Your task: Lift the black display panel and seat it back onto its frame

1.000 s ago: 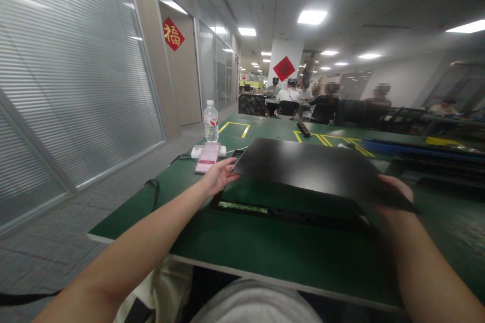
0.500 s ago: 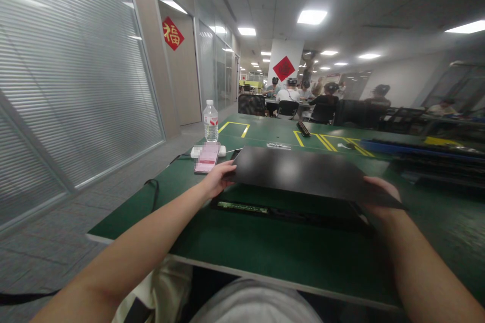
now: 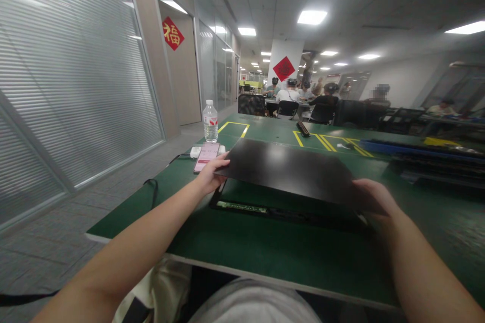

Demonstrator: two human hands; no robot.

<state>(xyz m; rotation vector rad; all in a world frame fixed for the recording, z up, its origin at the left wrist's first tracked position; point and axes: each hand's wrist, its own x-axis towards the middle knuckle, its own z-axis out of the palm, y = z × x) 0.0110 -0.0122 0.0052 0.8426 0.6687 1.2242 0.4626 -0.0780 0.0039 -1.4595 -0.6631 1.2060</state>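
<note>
I hold a large flat black panel (image 3: 291, 169) by its two near corners, a little above the green table (image 3: 265, 252). My left hand (image 3: 212, 174) grips its left corner, thumb on top. At the right corner, my right hand (image 3: 373, 197) is closed on the panel's edge. Under the panel lies a black frame (image 3: 242, 207) with a narrow green circuit strip along its near side, mostly hidden by the panel.
A phone with a pink screen (image 3: 206, 156), a white power strip (image 3: 195, 151) and a water bottle (image 3: 210, 122) stand left of the panel. Black and blue trays (image 3: 428, 154) lie at the right. Several people sit at a far table (image 3: 299, 96). A glass wall (image 3: 76, 86) runs along the left.
The panel has come down and toward me, flatter over the frame. Both hands moved with it, the right hand shifting left and nearer.
</note>
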